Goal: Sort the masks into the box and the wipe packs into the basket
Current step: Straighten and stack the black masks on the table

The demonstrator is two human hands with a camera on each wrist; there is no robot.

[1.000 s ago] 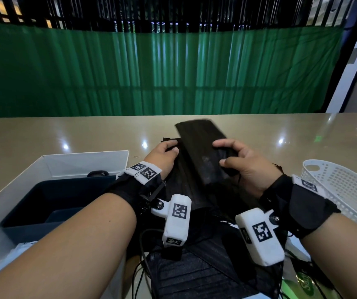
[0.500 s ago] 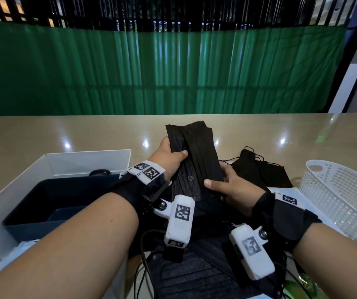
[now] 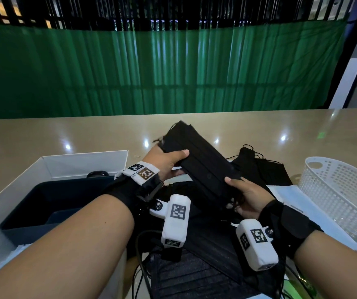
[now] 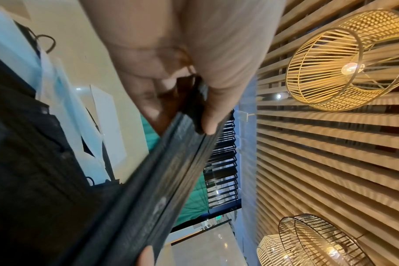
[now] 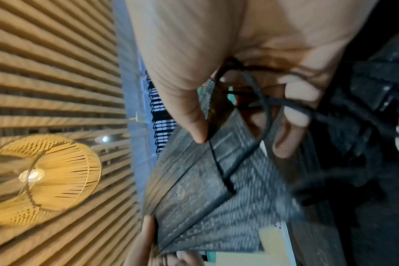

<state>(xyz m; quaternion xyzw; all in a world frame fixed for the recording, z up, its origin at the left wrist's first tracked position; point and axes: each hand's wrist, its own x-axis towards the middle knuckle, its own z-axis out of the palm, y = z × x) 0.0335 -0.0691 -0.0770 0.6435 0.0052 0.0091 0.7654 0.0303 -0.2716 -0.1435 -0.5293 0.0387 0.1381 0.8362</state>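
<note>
We hold one stack of black masks (image 3: 201,167) in both hands above the tabletop (image 3: 65,134), tilted, its far end raised toward the green curtain (image 3: 173,70). Our left hand (image 3: 164,162) pinches the upper end, thumb across the top; our right hand (image 3: 246,197) grips the lower end, thumb on top, fingers curled beneath among the ear loops (image 5: 257,111). How many masks the stack contains we cannot tell. One open white box (image 3: 50,167) with a dark interior sits at left; one white perforated basket (image 3: 341,190) sits at right. More black masks (image 3: 261,167) lie loose on the tabletop between our hands and the basket, beside pale flat packs (image 3: 285,193).
</note>
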